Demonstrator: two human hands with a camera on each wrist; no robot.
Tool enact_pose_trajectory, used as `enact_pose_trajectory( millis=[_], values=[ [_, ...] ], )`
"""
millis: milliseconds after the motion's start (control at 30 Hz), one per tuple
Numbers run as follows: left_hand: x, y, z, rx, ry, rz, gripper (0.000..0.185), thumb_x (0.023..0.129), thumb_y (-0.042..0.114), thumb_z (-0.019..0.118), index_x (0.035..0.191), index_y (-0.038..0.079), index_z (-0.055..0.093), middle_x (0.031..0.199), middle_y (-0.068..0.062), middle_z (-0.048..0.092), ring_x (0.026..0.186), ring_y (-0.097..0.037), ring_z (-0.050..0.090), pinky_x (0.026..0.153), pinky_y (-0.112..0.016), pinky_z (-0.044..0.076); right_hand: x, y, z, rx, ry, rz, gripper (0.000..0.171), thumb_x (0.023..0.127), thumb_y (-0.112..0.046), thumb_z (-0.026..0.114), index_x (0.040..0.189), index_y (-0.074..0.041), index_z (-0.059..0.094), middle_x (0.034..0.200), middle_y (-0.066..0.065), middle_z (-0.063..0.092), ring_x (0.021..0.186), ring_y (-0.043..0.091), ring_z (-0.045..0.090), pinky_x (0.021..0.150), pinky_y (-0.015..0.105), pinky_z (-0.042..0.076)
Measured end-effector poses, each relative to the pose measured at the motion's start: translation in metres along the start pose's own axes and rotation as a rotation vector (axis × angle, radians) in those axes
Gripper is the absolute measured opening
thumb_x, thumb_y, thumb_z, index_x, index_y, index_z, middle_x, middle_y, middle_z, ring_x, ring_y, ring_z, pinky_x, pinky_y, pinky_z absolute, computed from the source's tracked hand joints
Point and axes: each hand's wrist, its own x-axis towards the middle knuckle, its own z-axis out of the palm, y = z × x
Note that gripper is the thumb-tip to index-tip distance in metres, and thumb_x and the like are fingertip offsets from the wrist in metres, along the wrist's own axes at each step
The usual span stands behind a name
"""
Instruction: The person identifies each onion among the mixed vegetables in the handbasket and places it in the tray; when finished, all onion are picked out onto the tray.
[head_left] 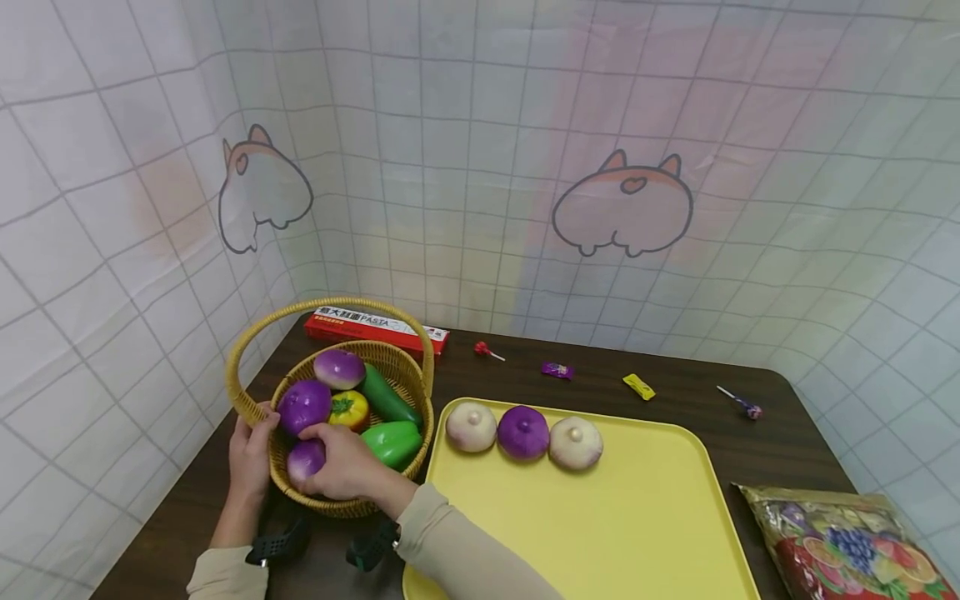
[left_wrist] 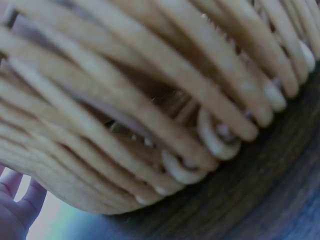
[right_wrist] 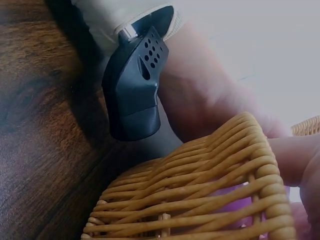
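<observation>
My left hand holds the left side of a wicker basket, near the foot of its arched handle. In the left wrist view, blurred wicker fills most of the picture and some fingers show at lower left. Inside the basket, my right hand grips a purple-and-white toy turnip. Around it lie a purple turnip, another purple-and-white one, a yellow-and-red pepper-like vegetable, a cucumber-like green one and a ridged light green one.
A yellow tray beside the basket bears two whitish turnips and a purple turnip in a row. Behind are a red pasta box, a red lollipop and wrapped candies. A fruit-printed bag lies at right.
</observation>
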Motion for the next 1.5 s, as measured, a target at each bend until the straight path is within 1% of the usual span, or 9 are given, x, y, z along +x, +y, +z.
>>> enact_pose_trajectory(
  millis=[100, 200, 400, 500, 633, 833, 1133, 1300, 1500],
  values=[
    [0.000, -0.002, 0.000, -0.017, 0.002, 0.003, 0.017, 0.098, 0.010, 0.049, 0.111, -0.002, 0.051, 0.096, 0.007, 0.053, 0.089, -0.009, 0.049, 0.076, -0.016, 0.040, -0.001, 0.000, 0.001, -0.035, 0.003, 0.009, 0.059, 0.073, -0.021, 0.083, 0.126, -0.021, 0.059, 0.123, -0.006, 0.057, 0.106, 0.005, 0.054, 0.087, 0.021, 0.046],
    [-0.001, -0.003, -0.001, -0.021, -0.002, 0.001, 0.019, 0.099, 0.011, 0.050, 0.112, -0.002, 0.051, 0.097, 0.006, 0.053, 0.090, -0.009, 0.049, 0.077, -0.016, 0.040, -0.003, 0.000, 0.000, -0.015, 0.020, 0.008, 0.061, 0.072, -0.022, 0.083, 0.127, -0.022, 0.058, 0.123, -0.004, 0.055, 0.104, 0.005, 0.053, 0.086, 0.022, 0.046],
    [-0.002, -0.003, -0.001, -0.006, 0.013, -0.017, 0.013, 0.098, 0.012, 0.051, 0.109, 0.004, 0.053, 0.102, 0.004, 0.053, 0.094, -0.009, 0.047, 0.079, -0.016, 0.038, -0.013, 0.000, -0.003, 0.030, 0.044, -0.066, 0.060, 0.074, -0.026, 0.080, 0.129, -0.020, 0.057, 0.125, -0.005, 0.054, 0.107, 0.005, 0.051, 0.089, 0.023, 0.045],
    [-0.001, -0.002, -0.001, -0.002, 0.014, -0.013, 0.015, 0.098, 0.012, 0.051, 0.110, 0.003, 0.052, 0.102, 0.004, 0.054, 0.094, -0.010, 0.047, 0.079, -0.016, 0.038, -0.019, 0.001, -0.007, 0.075, 0.041, -0.088, 0.059, 0.076, -0.028, 0.078, 0.131, -0.020, 0.056, 0.127, -0.006, 0.054, 0.109, 0.004, 0.051, 0.090, 0.024, 0.045],
    [-0.001, -0.001, 0.000, 0.002, 0.004, -0.014, 0.020, 0.099, 0.013, 0.051, 0.114, 0.000, 0.050, 0.101, 0.003, 0.052, 0.092, -0.010, 0.047, 0.078, -0.016, 0.039, -0.027, 0.002, -0.012, 0.155, 0.049, -0.075, 0.061, 0.076, -0.031, 0.077, 0.132, -0.021, 0.053, 0.128, -0.009, 0.056, 0.109, 0.004, 0.053, 0.088, 0.026, 0.046],
    [-0.001, -0.001, 0.000, 0.020, 0.002, -0.032, 0.022, 0.099, 0.015, 0.051, 0.116, 0.001, 0.050, 0.103, 0.002, 0.051, 0.092, -0.009, 0.049, 0.076, -0.014, 0.041, -0.041, 0.005, -0.021, 0.176, 0.118, -0.117, 0.070, 0.076, -0.038, 0.080, 0.137, -0.022, 0.049, 0.132, -0.005, 0.050, 0.114, 0.006, 0.049, 0.091, 0.028, 0.045],
    [0.001, 0.000, 0.001, 0.025, -0.002, -0.016, 0.022, 0.099, 0.014, 0.049, 0.116, -0.001, 0.048, 0.103, 0.002, 0.049, 0.094, -0.011, 0.047, 0.078, -0.015, 0.040, -0.069, 0.017, -0.040, 0.402, 0.181, -0.177, 0.072, 0.078, -0.035, 0.079, 0.140, -0.032, 0.043, 0.132, -0.005, 0.039, 0.110, 0.008, 0.048, 0.088, 0.028, 0.048],
    [0.002, -0.001, 0.001, 0.023, 0.010, -0.017, 0.020, 0.099, 0.014, 0.050, 0.114, 0.001, 0.050, 0.105, 0.002, 0.049, 0.096, -0.010, 0.047, 0.079, -0.015, 0.039, -0.082, 0.029, -0.049, 0.493, 0.222, -0.227, 0.067, 0.080, -0.030, 0.077, 0.139, -0.028, 0.045, 0.130, -0.003, 0.040, 0.111, 0.012, 0.049, 0.087, 0.029, 0.050],
    [0.003, -0.004, 0.000, 0.021, 0.013, -0.037, 0.017, 0.099, 0.014, 0.050, 0.113, 0.005, 0.051, 0.107, 0.001, 0.048, 0.097, -0.010, 0.047, 0.080, -0.015, 0.039, -0.096, 0.050, -0.054, 0.488, 0.334, -0.270, 0.063, 0.080, -0.026, 0.079, 0.136, -0.022, 0.049, 0.131, 0.000, 0.047, 0.111, 0.017, 0.050, 0.087, 0.035, 0.051]
  ],
)
